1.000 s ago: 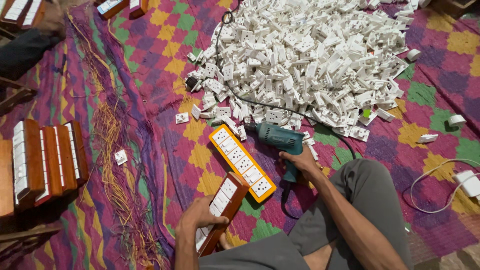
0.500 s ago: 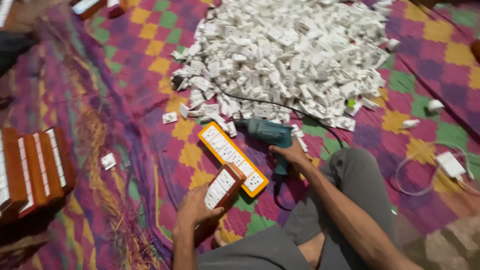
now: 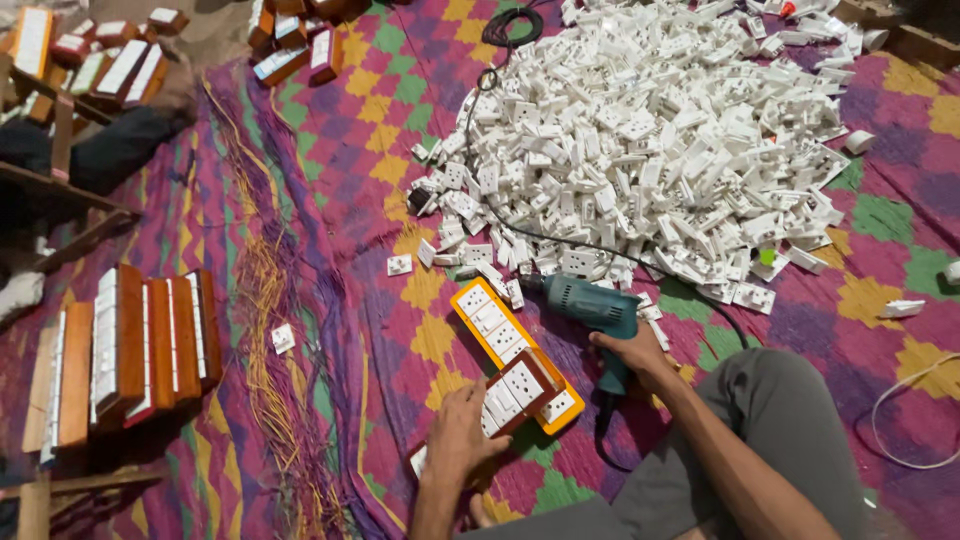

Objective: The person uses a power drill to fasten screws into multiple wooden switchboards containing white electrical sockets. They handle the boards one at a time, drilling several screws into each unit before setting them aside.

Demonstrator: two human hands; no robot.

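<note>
Head view: the left hand [image 3: 462, 435] grips a brown switch board [image 3: 513, 391], fingers clamped on its near end, where it lies across the yellow board [image 3: 487, 322] on the patterned mat [image 3: 900, 260]. The right hand [image 3: 634, 352] wraps its fingers around the teal drill [image 3: 590, 303] just beside, below the white socket pile [image 3: 650, 140]; finished brown boards [image 3: 140, 345] stand in a row at left.

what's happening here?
A person sits on a patterned mat. The left hand rests on a brown switchboard box lying across an orange-framed switch panel. The right hand grips a teal power drill. A big heap of white sockets lies ahead.
</note>
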